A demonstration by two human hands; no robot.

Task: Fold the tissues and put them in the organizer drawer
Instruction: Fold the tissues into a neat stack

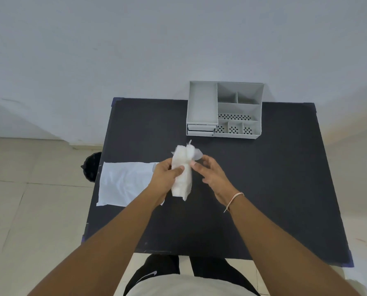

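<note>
Over the tabletop [263,189], mid-frame: both your hands on one folded tissue [182,174].

Your left hand [164,176] grips the tissue w/ fingers and thumb curled round its left side; your right hand [208,174] pinches its upper right edge, loose ply sticking out by the fingertips. Tissue is held up off the surface, long side running away from you. Another tissue [124,184] lies flat at the left edge, partly under your left wrist. Gray organizer [224,110] sits at the far edge, well apart, its small drawers [201,129] at front-left.
</note>
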